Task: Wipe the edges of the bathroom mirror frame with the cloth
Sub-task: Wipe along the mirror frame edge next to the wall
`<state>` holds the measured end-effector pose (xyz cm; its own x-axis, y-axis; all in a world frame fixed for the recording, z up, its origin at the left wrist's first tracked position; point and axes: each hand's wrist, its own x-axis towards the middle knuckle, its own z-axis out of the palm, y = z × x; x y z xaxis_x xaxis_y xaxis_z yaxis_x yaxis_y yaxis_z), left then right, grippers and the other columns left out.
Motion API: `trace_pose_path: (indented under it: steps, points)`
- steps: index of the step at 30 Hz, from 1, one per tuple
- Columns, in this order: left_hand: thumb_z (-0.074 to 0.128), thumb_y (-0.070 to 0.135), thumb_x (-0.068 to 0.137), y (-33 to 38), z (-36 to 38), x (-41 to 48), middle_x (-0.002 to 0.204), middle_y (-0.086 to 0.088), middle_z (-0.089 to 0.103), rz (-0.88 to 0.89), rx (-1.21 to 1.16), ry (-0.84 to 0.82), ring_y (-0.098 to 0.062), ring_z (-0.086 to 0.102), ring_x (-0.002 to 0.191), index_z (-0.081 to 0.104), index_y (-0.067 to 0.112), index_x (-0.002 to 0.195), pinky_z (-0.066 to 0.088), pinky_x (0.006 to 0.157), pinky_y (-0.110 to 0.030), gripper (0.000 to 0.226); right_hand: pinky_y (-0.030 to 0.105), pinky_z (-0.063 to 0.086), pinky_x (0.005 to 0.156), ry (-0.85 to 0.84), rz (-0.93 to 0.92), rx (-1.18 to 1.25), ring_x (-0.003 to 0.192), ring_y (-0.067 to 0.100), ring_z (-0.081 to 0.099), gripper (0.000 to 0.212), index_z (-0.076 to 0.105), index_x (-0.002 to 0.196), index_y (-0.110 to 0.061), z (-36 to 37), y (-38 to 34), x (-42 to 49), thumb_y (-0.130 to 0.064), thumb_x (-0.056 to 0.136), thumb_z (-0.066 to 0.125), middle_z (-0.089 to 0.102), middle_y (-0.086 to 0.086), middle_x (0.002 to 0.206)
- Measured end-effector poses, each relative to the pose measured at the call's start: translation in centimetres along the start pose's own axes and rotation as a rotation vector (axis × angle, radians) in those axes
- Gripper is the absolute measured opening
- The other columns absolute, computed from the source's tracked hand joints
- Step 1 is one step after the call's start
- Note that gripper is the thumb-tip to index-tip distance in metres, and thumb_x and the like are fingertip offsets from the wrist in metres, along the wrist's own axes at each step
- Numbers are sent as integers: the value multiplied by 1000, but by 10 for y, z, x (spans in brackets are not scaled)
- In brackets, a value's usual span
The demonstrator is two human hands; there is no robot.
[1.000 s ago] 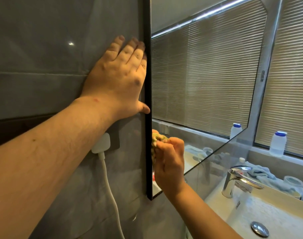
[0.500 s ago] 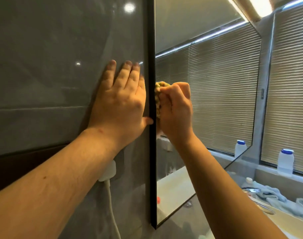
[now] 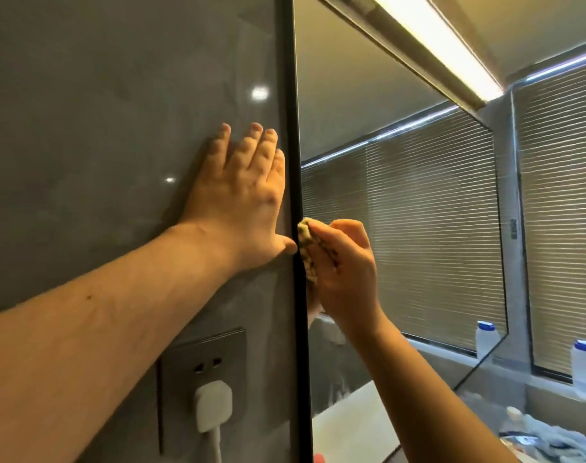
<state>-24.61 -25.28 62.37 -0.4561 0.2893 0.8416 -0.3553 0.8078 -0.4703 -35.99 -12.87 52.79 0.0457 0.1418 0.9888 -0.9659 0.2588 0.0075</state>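
Your right hand point(image 3: 343, 272) has its grip closed on the cloth point(image 3: 305, 248), a bunched yellow-green wad pressed against the inner side of the black mirror frame point(image 3: 293, 162), about halfway up its left vertical edge. Your left hand point(image 3: 241, 202) holds nothing: its grip is open, palm flat on the grey wall tile point(image 3: 101, 128) just left of the frame, with the thumb touching the frame beside the cloth.

Judging from where the cloth sits, you are mid-way through the left edge. The stretch of frame above the cloth runs out of the top of the view, and the stretch below runs past the socket plate point(image 3: 203, 369); nothing shows which of these is already clean. The top, right and bottom edges look untouched, though that is only a judgement.

The tile left of the frame is glossy and shows light spots. A white plug point(image 3: 213, 407) sits in the socket just left of the frame, so keep the cloth clear of it. Right of the frame, the glass reflects blinds, and a white bottle point(image 3: 585, 362) stands on the sill.
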Motion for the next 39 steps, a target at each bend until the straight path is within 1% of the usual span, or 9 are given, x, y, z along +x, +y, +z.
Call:
trace_pose_path:
  steps: [6, 11, 15, 18, 20, 25, 28, 33, 39]
  points:
    - [25, 94, 67, -10, 7, 17, 163, -14, -4, 61, 89, -83, -28, -6, 151, 0, 8, 154, -7, 119, -55, 125, 5, 40, 82, 61, -72, -31, 89, -12, 52, 21, 75, 104, -5, 17, 8, 85, -14, 89, 63, 54, 1, 95]
    - [18, 93, 70, -10, 9, 13, 163, -13, -4, 73, 118, -79, -28, -6, 150, -4, 7, 154, -6, 119, -55, 122, 6, 43, 81, 72, -23, -96, 88, -3, 59, 22, 76, 103, -14, 6, 19, 118, -19, 81, 74, 68, -8, 95]
    - [43, 88, 68, -17, -8, 34, 151, -12, 30, 126, 42, -6, -30, 26, 140, 30, 12, 146, 8, 120, -49, 110, 26, 52, 90, 18, -64, -90, 99, 0, 61, 34, 74, 111, -15, -6, 27, 88, -28, 80, 68, 65, -14, 110]
    - [43, 91, 63, -35, -16, 62, 161, -16, 10, 113, 73, -40, -30, 5, 149, 14, 9, 153, 2, 122, -47, 125, 27, 48, 94, 29, -148, -103, 104, -1, 55, 35, 74, 111, -14, -2, 35, 79, -32, 82, 67, 62, -11, 116]
    - [35, 96, 60, -43, -13, 72, 163, -14, -2, 101, 125, -73, -28, -6, 150, 3, 7, 154, -3, 121, -48, 134, 40, 53, 88, 54, -168, -71, 101, 8, 60, 28, 74, 110, -16, 4, 39, 89, -28, 85, 68, 64, -10, 111]
    - [21, 98, 61, -41, -3, 72, 163, -14, -3, 108, 135, -36, -28, -6, 150, -2, 11, 155, -5, 120, -50, 130, 51, 54, 80, 60, -180, -22, 97, 28, 65, 24, 74, 112, -22, 18, 46, 155, -29, 89, 67, 64, -6, 105]
    - [18, 98, 61, -42, -1, 70, 163, -14, -1, 106, 135, -13, -28, -4, 151, -1, 11, 154, -3, 120, -51, 129, 52, 55, 79, 47, -209, 3, 93, 29, 67, 25, 75, 109, -19, 21, 44, 198, -31, 89, 65, 63, -2, 100]
    - [32, 98, 55, -40, -19, 85, 142, -11, 41, 133, 134, 48, -30, 37, 133, 43, 15, 136, 23, 112, -44, 116, 53, 53, 87, 40, -173, 67, 102, 28, 64, 35, 73, 112, -23, 22, 48, 218, -42, 84, 64, 60, 4, 108]
    - [29, 101, 56, -47, -5, 94, 164, -8, -3, 137, 72, -19, -25, -9, 150, 3, 10, 154, -5, 121, -47, 136, 50, 50, 91, -17, -180, -41, 114, 26, 56, 32, 69, 118, -31, 15, 52, 165, -41, 91, 57, 58, 2, 123]
